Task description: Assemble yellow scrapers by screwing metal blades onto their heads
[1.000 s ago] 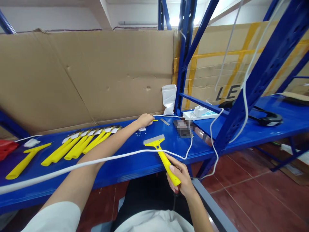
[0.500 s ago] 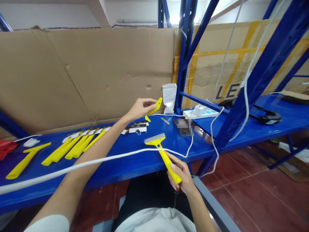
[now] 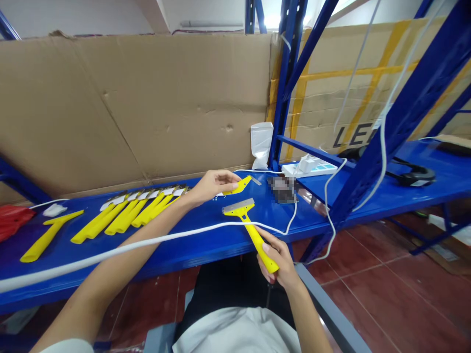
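My left hand [image 3: 215,185] pinches a small yellow plastic clamp plate [image 3: 240,186] with pointed ends, held over the blue shelf. Below it, my right hand [image 3: 282,257] is wrapped round the handle of a yellow scraper [image 3: 253,234]. A grey metal blade [image 3: 239,204] lies across the scraper's head, which points away from me. The plate and the head are apart. Just beyond the plate, a loose thin blade [image 3: 255,181] lies on the shelf. My left hand and forearm partly hide small items behind them.
Several yellow scrapers [image 3: 123,215] lie in a row at the left, and a separate one [image 3: 47,237] lies nearer the end. A white cable [image 3: 147,243] crosses in front. A power strip [image 3: 309,169] and a blue upright [image 3: 349,189] stand right. Cardboard [image 3: 184,108] closes the back.
My left hand has lowered the yellow plate toward the scraper's head and turned it flatter. My right hand keeps its hold on the scraper, and the view has shifted slightly.
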Available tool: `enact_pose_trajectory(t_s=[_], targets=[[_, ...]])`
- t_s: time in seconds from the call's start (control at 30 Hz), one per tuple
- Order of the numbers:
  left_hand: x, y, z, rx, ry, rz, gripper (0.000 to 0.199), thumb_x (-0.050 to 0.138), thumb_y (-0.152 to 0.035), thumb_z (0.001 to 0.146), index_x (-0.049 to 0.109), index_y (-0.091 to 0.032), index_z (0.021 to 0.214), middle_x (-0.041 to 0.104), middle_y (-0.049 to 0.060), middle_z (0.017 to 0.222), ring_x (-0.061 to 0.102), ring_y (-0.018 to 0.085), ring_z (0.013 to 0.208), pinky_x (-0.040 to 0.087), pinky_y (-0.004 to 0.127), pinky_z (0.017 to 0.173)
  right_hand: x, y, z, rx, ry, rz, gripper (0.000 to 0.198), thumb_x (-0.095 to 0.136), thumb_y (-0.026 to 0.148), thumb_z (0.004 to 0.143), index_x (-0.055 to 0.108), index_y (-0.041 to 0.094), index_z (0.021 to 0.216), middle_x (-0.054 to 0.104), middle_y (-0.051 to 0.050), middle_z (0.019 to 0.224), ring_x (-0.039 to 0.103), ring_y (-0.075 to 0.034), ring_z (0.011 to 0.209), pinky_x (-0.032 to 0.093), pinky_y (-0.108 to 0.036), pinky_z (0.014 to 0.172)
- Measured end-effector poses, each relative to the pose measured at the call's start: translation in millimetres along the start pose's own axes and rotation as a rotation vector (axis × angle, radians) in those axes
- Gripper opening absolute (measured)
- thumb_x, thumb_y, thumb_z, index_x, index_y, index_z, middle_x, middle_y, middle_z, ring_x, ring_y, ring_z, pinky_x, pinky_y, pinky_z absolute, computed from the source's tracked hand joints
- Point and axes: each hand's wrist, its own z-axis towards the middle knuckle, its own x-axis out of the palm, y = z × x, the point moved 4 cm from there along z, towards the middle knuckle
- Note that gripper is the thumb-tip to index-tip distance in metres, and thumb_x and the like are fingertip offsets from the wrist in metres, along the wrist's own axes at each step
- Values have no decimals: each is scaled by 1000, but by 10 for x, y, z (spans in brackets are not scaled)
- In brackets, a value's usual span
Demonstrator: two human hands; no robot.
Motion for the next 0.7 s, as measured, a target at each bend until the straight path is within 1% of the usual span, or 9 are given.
enact_pose_trajectory(t_s=[0.1,0.2,0.3,0.4,0.53,0.7], targets=[[35,95,-99,-31,-20,-13,49,99,-47,75,86,-15,110,82,10,102,74,20,92,58,35,87,-5,-2,0,4,-3,10,81,75,47,102,49,9,168,51,8,47,37,-7,34,38,-18,34],[75,149,-160,-28,-28,-19,46,100,-45,75,88,-17,109,83,9,102,74,20,93,58,35,90,-16,-11,0,4,-6,8,81,74,48,102,49,8,168,55,7,49,38,-7,32,38,-18,33],[124,198,-188,-12,-26,-31,41,99,-44,77,89,-17,107,85,10,103,76,21,95,58,35,91,-23,-24,-2,10,-4,19,82,74,47,102,47,8,169,53,8,49,38,-7,33,39,-18,34],[177,246,-200,2,-22,-39,37,97,-43,79,90,-17,104,85,11,102,77,23,94,60,35,88,-32,-42,2,0,5,26,82,73,46,103,46,7,169,53,8,48,38,-7,34,41,-18,34],[256,274,-217,35,2,-26,34,95,-42,81,90,-16,103,86,11,99,78,23,88,60,33,82,-70,-103,31,-30,11,18,82,73,48,103,47,7,169,53,7,46,38,-8,31,39,-19,31],[340,295,-237,58,46,-22,32,93,-40,83,89,-16,104,86,11,99,80,23,89,62,34,85,-105,-149,49,-51,7,22,78,73,48,102,52,7,165,55,6,47,38,-9,29,37,-19,29]])
